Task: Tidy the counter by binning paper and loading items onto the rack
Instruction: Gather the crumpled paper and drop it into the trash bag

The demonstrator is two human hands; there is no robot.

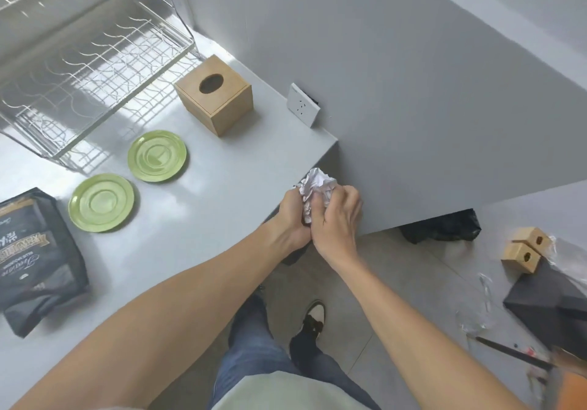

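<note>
Both hands, left hand [293, 216] and right hand [336, 219], close around light, soft crumpled white paper ball [317, 185] beyond the desk's [222, 193] right edge.

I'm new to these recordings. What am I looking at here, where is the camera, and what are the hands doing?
There is no robot: one camera worn on a person's head looks down at their bare arms. The left hand and right hand together squeeze a crumpled paper ball just past the grey counter edge. On the counter lie two green plates, a wooden tissue box, a dark bag and an empty wire dish rack.
</note>
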